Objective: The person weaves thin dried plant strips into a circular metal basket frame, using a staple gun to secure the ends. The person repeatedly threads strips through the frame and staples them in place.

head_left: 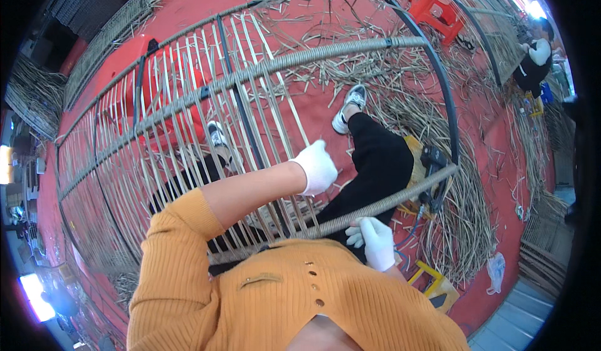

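A large panel frame lies across my lap, with dark metal bars and a front rail [413, 192] wrapped in tan cord. Many pale rattan strands [188, 94] run side by side across its left and middle; the right part has none. My left hand [316, 167], in a white glove, is closed above the panel, around the near end of a pale strand [285, 91]. My right hand [375, 243], gloved too, is beside the front rail near my body. Its fingers are curled together, and what they hold, if anything, is hidden.
Loose strands [457, 226] are heaped on the red floor. A black power tool [433, 157] with a blue hose and a yellow-handled tool [429, 277] lie to my right. Red stools [435, 10] stand beyond. Another person [535, 56] sits at far right by a similar panel.
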